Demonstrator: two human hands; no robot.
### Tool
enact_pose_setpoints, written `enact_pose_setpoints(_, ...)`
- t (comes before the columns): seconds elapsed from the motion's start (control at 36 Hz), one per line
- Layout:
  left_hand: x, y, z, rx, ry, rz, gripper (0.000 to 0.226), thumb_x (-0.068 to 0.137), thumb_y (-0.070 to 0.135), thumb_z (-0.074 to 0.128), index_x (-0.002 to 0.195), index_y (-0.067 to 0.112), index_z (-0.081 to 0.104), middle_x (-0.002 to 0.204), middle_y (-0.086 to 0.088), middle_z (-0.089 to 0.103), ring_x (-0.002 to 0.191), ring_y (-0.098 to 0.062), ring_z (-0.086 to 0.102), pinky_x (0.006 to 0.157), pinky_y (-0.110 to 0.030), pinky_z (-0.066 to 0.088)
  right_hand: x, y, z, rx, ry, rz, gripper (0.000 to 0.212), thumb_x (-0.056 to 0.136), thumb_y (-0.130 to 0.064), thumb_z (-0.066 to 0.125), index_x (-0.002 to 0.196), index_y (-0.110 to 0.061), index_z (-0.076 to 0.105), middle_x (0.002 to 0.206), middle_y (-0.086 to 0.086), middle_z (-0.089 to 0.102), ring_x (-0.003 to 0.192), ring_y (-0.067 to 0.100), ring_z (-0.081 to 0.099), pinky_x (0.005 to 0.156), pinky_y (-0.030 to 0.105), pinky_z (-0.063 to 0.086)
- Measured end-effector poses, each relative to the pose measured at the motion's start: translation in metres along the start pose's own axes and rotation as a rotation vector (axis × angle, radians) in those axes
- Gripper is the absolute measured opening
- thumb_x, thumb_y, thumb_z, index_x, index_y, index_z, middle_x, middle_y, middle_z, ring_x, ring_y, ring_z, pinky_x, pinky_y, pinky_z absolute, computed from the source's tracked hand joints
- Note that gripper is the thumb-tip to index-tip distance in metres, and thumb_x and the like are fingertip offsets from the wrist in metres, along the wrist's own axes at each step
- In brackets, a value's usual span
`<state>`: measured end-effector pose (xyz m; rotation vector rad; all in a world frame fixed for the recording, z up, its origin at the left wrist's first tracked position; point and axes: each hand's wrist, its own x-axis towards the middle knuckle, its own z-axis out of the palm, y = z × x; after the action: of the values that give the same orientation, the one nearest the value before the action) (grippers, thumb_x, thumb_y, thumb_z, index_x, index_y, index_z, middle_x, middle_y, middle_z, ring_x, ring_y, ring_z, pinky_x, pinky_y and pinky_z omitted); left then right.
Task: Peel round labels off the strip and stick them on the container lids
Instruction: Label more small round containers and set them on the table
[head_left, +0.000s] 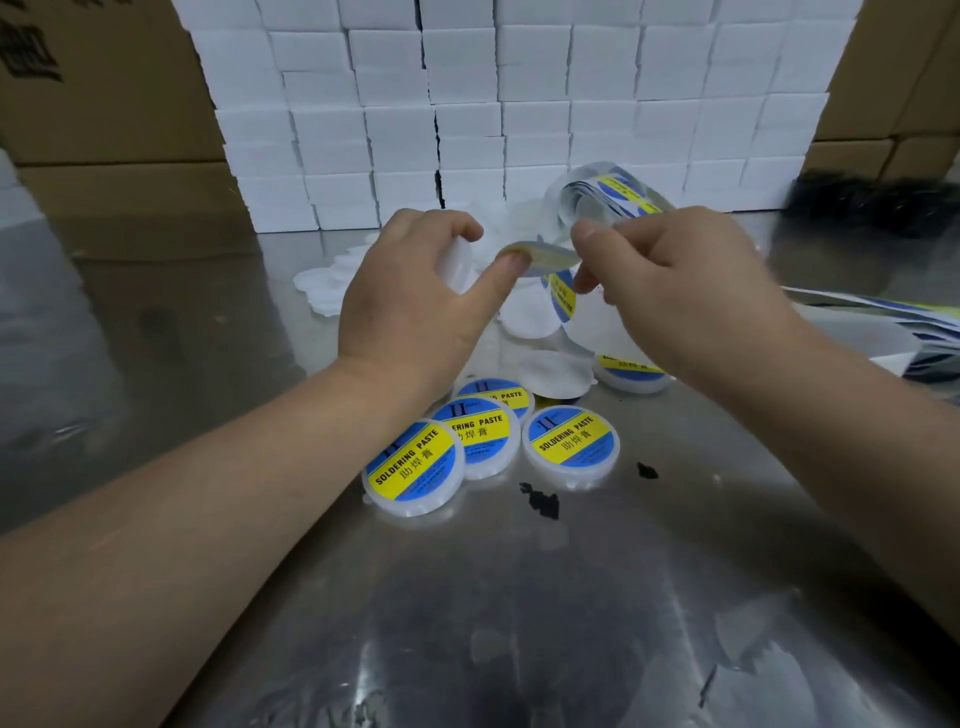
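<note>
My left hand (410, 306) holds a plain white lid (456, 262) in its curled fingers, and its thumb touches the edge of a round label (543, 255). My right hand (675, 291) pinches the label strip (563, 296), which hangs below with a blue and yellow label on it. The peeled label lies between the two hands, seen edge-on. Several labelled lids (570, 446) reading "SOLDERING PASTE" lie on the steel table below my wrists. A coil of the strip (608, 195) sits behind my right hand.
Plain white lids (324, 286) lie in a heap behind my hands. A wall of white boxes (519, 104) stands at the back, with brown cartons (104, 104) on both sides. Used strip (883, 317) trails off to the right. Black scraps (543, 501) dot the metal table (519, 623).
</note>
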<state>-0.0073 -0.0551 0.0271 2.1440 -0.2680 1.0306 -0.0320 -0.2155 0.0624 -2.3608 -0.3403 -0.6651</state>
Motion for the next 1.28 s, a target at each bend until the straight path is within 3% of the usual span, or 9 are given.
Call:
enact_pose_setpoints(0.11,-0.001,0.003,-0.003,0.011,-0.001,0.054,0.046,0.072,0.052,0.055,0.104,0.019,0.061,0.101,0.012,0.046,0.09,0.009,0.034,0.068,-0.004,0.028,0.001,0.003,0.004,0.145,-0.012,0.075,0.045,0.089,-0.049,0.041,0.058,-0.025,0.064,0.06,0.002,0.059,0.05,0.009,0.048,0.054,0.024,0.038)
enact_pose_setpoints(0.39,0.0,0.0,-0.002,0.067,-0.032,0.103,0.046,0.07,0.04,0.074,0.106,0.016,0.058,0.101,0.011,0.041,0.091,0.003,0.036,0.071,-0.011,0.026,0.004,0.007,0.006,0.285,-0.005,0.123,0.023,0.077,-0.018,0.058,0.058,-0.005,0.06,0.038,-0.007,0.035,0.033,0.008,0.026,0.029,0.013,0.019)
enact_pose_setpoints(0.5,0.0,-0.008,0.005,0.15,-0.127,-0.051,0.023,0.083,0.031,0.059,0.098,0.025,0.044,0.101,0.012,0.039,0.086,-0.007,0.04,0.067,-0.018,0.025,0.005,0.007,0.004,0.412,0.155,0.067,0.022,0.081,-0.015,0.056,0.076,0.006,0.062,0.057,0.017,0.035,0.049,0.009,0.029,0.039,0.02,0.022)
enact_pose_setpoints(0.58,0.005,-0.005,0.004,-0.135,-0.13,-0.264,0.012,0.09,0.034,0.045,0.082,0.026,0.044,0.084,0.009,0.049,0.075,-0.014,0.045,0.063,-0.027,0.033,0.007,0.006,0.002,0.533,0.2,0.067,0.019,0.083,-0.018,0.058,0.077,0.0,0.063,0.062,0.013,0.042,0.055,0.011,0.036,0.043,0.02,0.027)
enact_pose_setpoints(0.67,0.014,0.003,0.0,-0.485,-0.083,-0.465,0.03,0.094,0.032,0.032,0.071,0.023,0.05,0.072,0.008,0.049,0.068,-0.013,0.044,0.06,-0.025,0.034,0.005,0.006,0.007,0.532,0.147,0.042,0.022,0.083,-0.018,0.059,0.068,-0.002,0.061,0.061,0.008,0.043,0.056,0.012,0.037,0.047,0.021,0.027)
enact_pose_setpoints(0.78,0.017,0.007,-0.002,-0.632,-0.143,-0.604,0.013,0.068,0.027,0.044,0.071,0.02,0.054,0.08,-0.003,0.055,0.068,-0.021,0.047,0.06,-0.023,0.038,0.001,0.005,0.012,0.555,0.06,0.027,0.033,0.083,-0.02,0.06,0.051,-0.028,0.062,0.047,-0.007,0.046,0.048,0.005,0.039,0.046,0.014,0.034)
enact_pose_setpoints(0.89,0.014,0.004,0.005,-0.627,-0.191,-0.639,0.029,0.084,-0.001,0.043,0.101,0.016,0.059,0.102,-0.012,0.065,0.092,-0.025,0.062,0.09,-0.044,0.049,-0.001,0.004,0.013,0.571,0.0,0.025,0.035,0.084,-0.02,0.06,0.05,-0.03,0.064,0.052,-0.002,0.046,0.052,0.007,0.038,0.046,0.015,0.033)
enact_pose_setpoints(1.03,0.015,0.004,0.004,-0.802,-0.222,-0.634,0.024,0.09,0.002,0.051,0.113,0.005,0.059,0.09,-0.007,0.069,0.072,-0.012,0.067,0.061,-0.021,0.055,-0.002,0.004,0.015,0.52,-0.078,0.04,0.027,0.084,-0.02,0.059,0.058,-0.026,0.063,0.046,-0.012,0.05,0.049,0.004,0.04,0.046,0.013,0.035)
enact_pose_setpoints(1.28,0.01,0.01,0.001,-1.034,-0.265,-0.684,0.033,0.094,-0.002,0.033,0.11,0.016,0.056,0.095,-0.011,0.066,0.067,-0.019,0.069,0.058,-0.028,0.057,-0.002,0.007,0.017,0.468,-0.158,0.036,0.026,0.085,-0.021,0.058,0.063,-0.032,0.064,0.047,-0.02,0.055,0.044,-0.004,0.046,0.045,0.008,0.037)
